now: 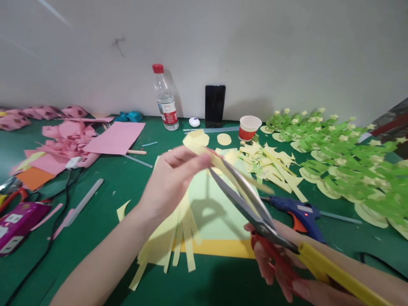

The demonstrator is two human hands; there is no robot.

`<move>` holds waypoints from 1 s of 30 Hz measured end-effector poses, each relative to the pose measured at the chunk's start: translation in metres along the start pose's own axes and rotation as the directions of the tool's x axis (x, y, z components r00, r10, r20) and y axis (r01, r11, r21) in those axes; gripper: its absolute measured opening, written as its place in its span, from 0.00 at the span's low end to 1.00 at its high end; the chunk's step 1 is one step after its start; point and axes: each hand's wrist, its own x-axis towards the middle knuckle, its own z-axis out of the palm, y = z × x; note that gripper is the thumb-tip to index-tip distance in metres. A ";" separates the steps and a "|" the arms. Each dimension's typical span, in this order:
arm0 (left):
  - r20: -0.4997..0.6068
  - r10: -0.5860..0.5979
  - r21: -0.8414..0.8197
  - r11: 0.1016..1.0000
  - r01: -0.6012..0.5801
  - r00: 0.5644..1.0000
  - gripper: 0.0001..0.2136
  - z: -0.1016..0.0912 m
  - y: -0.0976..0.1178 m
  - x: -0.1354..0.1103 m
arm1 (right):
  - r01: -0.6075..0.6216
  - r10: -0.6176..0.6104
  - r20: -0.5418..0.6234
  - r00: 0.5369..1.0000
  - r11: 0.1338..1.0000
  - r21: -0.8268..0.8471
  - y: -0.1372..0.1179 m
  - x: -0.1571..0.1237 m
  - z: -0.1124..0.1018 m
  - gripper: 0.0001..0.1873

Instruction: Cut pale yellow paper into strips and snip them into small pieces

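My left hand (172, 178) is raised over the green table, its fingers pinched on a folded bundle of pale yellow paper strips (199, 144). My right hand (280, 263) grips scissors (245, 195) with red and yellow handles. Their open blades straddle the yellow strips just right of my left fingers. Below the hands lie several loose yellow strips (168, 246) on a light green sheet (216, 212) and a yellow sheet (223, 248).
A blue glue gun (296, 212) lies right of the sheets. Yellow scraps (270, 165) and green paper trees (344, 161) fill the right side. Pink paper (114, 138), a power strip (15, 223), a water bottle (165, 100), a phone (215, 105) and a paper cup (249, 127) stand around.
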 end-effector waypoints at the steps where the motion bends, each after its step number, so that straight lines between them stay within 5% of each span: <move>1: -0.076 0.053 -0.055 0.997 -0.057 0.996 0.03 -0.001 0.003 0.004 | 0.010 -0.010 0.026 1.000 1.000 -0.007 0.003 -0.002 -0.001 0.23; 5: -0.312 0.128 -0.196 0.961 -0.196 0.941 0.11 -0.010 0.015 0.018 | 0.045 -0.046 -0.002 0.999 0.990 -0.134 0.003 0.000 -0.005 0.23; 6: -0.334 0.116 -0.212 0.958 -0.195 0.935 0.13 -0.012 0.016 0.020 | 0.029 -0.064 -0.091 0.994 0.936 -0.350 0.001 0.005 -0.004 0.24; 7: -0.336 0.101 -0.219 0.959 -0.182 0.937 0.14 -0.014 0.016 0.021 | -0.043 -0.063 -0.178 0.982 0.841 -0.540 -0.001 0.012 -0.002 0.23; 10: -0.290 0.076 -0.214 0.966 -0.142 0.954 0.13 -0.015 0.010 0.021 | -0.111 -0.068 -0.231 0.971 0.725 -0.680 -0.005 0.037 0.010 0.24; 16: -0.147 0.035 -0.174 0.983 -0.060 0.989 0.03 -0.013 -0.004 0.016 | -0.034 -0.102 -0.153 0.983 0.716 -0.697 -0.011 0.071 0.026 0.21; 20: 0.007 -0.048 -0.093 0.995 0.049 0.999 0.05 -0.011 0.000 0.009 | 0.105 -0.160 -0.038 0.986 0.790 -0.603 -0.037 0.067 -0.004 0.11; 24: 0.124 -0.099 -0.015 0.995 0.102 0.987 0.05 -0.008 0.005 0.003 | 0.227 -0.260 -0.022 0.965 0.879 -0.420 -0.070 0.051 -0.041 0.22; 27: 0.185 -0.117 0.031 0.993 0.113 0.976 0.04 -0.006 0.005 0.001 | 0.246 -0.246 0.042 0.968 0.969 0.007 -0.080 0.046 -0.046 0.22; 30: 0.243 -0.124 0.060 0.992 0.113 0.962 0.03 -0.005 0.002 0.001 | 0.122 -0.180 0.168 0.969 0.944 0.307 -0.077 0.048 -0.038 0.15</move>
